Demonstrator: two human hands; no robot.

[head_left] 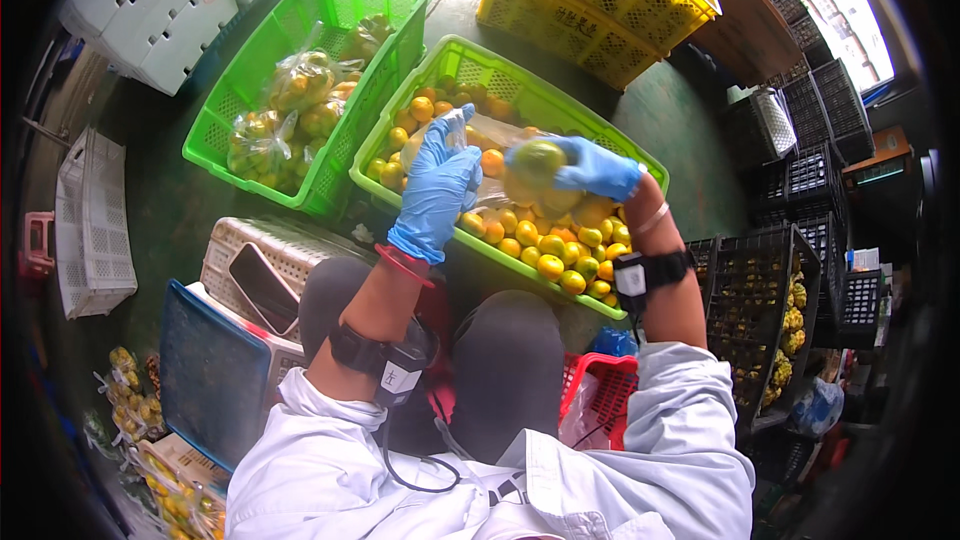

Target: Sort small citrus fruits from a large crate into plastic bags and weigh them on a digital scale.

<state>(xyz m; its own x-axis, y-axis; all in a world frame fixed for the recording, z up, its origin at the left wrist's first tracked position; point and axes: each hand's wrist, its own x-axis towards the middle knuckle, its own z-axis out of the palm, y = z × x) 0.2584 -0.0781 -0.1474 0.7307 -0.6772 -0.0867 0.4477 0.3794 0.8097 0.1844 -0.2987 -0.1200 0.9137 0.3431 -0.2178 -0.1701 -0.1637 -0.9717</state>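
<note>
My left hand [436,190], in a blue glove, is closed on the edge of a clear plastic bag [496,133]. In my gloved right hand [600,171] is a green-orange mandarin [537,162], slightly blurred, beside the bag. Whether that fruit is inside the bag I cannot tell. Both hands are over a light green crate [600,123] that holds many loose orange and yellow-green mandarins [550,266]. Part of the fruit under the hands is hidden by the bag and gloves.
To the left stands a green crate [222,100] with several filled, tied bags [305,80]. A scale [215,370] and a phone [266,285] on a white crate are by my left knee. A red basket [620,372] sits at right; yellow crates [575,25] stand beyond.
</note>
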